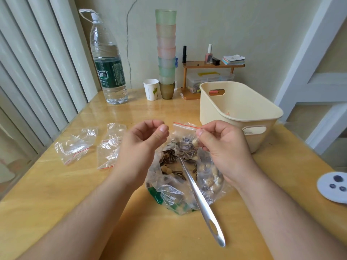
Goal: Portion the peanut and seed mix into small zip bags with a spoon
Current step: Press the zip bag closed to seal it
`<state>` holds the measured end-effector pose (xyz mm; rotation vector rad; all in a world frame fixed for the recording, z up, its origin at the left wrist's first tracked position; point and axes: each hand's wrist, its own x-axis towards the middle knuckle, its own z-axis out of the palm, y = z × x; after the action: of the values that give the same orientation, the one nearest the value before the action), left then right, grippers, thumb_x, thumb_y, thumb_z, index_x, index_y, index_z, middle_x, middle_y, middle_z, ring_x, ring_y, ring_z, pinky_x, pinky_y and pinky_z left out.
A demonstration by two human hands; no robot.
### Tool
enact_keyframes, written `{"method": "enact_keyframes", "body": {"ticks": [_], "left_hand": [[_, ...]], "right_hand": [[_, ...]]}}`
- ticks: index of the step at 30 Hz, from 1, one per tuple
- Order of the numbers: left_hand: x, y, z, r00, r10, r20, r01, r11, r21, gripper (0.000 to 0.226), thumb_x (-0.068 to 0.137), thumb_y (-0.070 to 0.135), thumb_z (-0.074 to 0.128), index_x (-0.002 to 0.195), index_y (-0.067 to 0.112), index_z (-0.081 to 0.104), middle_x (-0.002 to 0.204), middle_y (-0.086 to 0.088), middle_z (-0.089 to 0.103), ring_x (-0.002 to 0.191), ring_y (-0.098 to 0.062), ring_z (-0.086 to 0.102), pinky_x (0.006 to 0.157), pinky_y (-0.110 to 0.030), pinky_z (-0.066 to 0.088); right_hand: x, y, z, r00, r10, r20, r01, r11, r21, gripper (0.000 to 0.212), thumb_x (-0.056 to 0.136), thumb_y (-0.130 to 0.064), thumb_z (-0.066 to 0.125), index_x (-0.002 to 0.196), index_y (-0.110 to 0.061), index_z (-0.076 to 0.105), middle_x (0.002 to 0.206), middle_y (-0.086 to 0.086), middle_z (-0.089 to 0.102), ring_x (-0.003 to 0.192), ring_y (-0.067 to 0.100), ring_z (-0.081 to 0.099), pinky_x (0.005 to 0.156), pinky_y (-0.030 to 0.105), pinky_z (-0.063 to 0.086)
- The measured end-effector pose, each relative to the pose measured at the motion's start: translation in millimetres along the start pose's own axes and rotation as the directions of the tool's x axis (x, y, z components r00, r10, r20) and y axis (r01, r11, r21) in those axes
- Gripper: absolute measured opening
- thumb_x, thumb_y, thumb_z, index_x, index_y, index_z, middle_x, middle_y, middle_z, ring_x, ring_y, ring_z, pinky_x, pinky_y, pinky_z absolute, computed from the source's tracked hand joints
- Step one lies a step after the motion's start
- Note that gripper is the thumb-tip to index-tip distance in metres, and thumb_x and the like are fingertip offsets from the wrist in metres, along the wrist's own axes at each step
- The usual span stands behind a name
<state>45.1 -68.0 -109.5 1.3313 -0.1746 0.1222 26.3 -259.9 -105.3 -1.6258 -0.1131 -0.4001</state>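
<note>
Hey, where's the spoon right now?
In the head view, the spoon lies centre-front, between both forearms, bowl end in the big mix bag, handle pointing toward the person.

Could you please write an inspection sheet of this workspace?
Surface: wooden table, glossy.
Job's things: small bag holds seeds and peanuts; spoon lies in big bag; two empty bags.
Clutter: bin, bottle, cup stack, paper cup, shelf.
Grippers: right hand pinches small bag; left hand curled, holds nothing.
Cables: nothing seen.
Surroundings: cracked wall.
</note>
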Motion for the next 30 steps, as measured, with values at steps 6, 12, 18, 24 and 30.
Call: {"method": "enact_keyframes", "body": {"ticks": [6, 12, 18, 24, 30], "left_hand": [[-9.6, -1.2, 8.4, 0.994, 0.022, 0.103, -0.027, 0.999, 0.046, 0.009, 0.095, 0.008, 0.071, 0.102, 0.002, 0.072, 0.089, -0.011, 0.077, 0.086, -0.023, 0.071, 0.092, -0.034, 0.059], [-11.0, 1.5, 7.1, 0.986, 0.098, 0.136, -0.113, 0.988, 0.108, 0.01, 0.097, 0.011, 0.069, 0.093, 0.001, 0.072, 0.084, -0.012, 0.075, 0.08, -0.017, 0.069, 0.082, -0.024, 0.059], [-13.7, 2.7, 7.9, 0.981, 0.114, 0.159, -0.132, 0.985, 0.114, 0.009, 0.094, 0.016, 0.071, 0.092, 0.007, 0.072, 0.088, -0.017, 0.075, 0.08, -0.017, 0.067, 0.082, -0.031, 0.057], [-13.6, -0.2, 8.4, 0.979, 0.098, 0.18, -0.097, 0.995, -0.009, 0.026, 0.087, 0.017, 0.074, 0.111, 0.009, 0.065, 0.095, -0.015, 0.075, 0.089, -0.022, 0.069, 0.085, -0.034, 0.057], [-14.3, -8.4, 9.2, 0.941, 0.043, 0.336, -0.096, 0.985, 0.143, 0.026, 0.092, 0.02, 0.077, 0.112, 0.005, 0.075, 0.108, -0.018, 0.077, 0.1, -0.033, 0.073, 0.097, -0.052, 0.059]], "right_hand": [[-1.3, 2.6, -1.1, 0.997, -0.046, 0.055, 0.044, 0.999, 0.023, 0.021, 0.096, -0.01, 0.071, 0.081, -0.024, 0.07, 0.07, -0.002, 0.07, 0.067, 0.01, 0.062, 0.065, 0.022, 0.05], [-2.7, 0.8, 2.9, 0.996, -0.01, 0.087, -0.001, 0.993, 0.122, 0.015, 0.096, -0.005, 0.068, 0.094, -0.019, 0.071, 0.075, -0.004, 0.072, 0.072, 0.006, 0.065, 0.066, 0.016, 0.05], [-4.1, 5.2, 2.4, 0.991, -0.013, 0.132, -0.003, 0.993, 0.122, 0.019, 0.082, -0.027, 0.076, 0.101, -0.027, 0.076, 0.089, -0.002, 0.069, 0.081, 0.008, 0.064, 0.074, 0.021, 0.051], [-5.7, 7.0, 2.4, 0.979, -0.154, 0.129, 0.15, 0.988, 0.043, 0.005, 0.089, -0.024, 0.075, 0.083, -0.025, 0.075, 0.077, -0.004, 0.068, 0.077, 0.011, 0.062, 0.076, 0.026, 0.051], [-7.2, 1.3, 0.5, 0.978, -0.192, 0.076, 0.181, 0.974, 0.133, 0.004, 0.087, -0.022, 0.076, 0.085, -0.024, 0.074, 0.079, -0.009, 0.072, 0.079, 0.007, 0.066, 0.075, 0.023, 0.053]]}}
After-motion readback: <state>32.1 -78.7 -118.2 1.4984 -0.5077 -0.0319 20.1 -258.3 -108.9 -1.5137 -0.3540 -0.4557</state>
